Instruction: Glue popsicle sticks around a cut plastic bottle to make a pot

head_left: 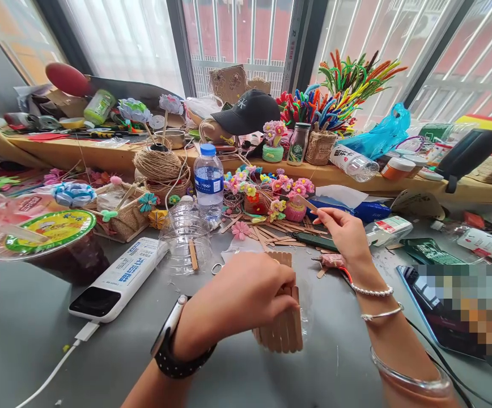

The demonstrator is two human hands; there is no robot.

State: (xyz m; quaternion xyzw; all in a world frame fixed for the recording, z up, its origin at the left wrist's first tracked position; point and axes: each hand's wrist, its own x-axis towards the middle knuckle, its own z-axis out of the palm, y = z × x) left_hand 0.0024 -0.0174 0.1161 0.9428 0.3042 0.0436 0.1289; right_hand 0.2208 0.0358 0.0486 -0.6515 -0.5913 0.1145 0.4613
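Saw the left hand (241,294) clamped on a popsicle-stick piece (280,334), right hand (348,235) kinda pinching a loose stick (307,203).

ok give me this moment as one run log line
left hand: gripping stick-covered piece | right hand: holding wooden stick | beyond hands: loose sticks, blue-capped bottle

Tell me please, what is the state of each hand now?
Left hand: closed, holding the stick-covered piece.
Right hand: closed, pinching a wooden stick.
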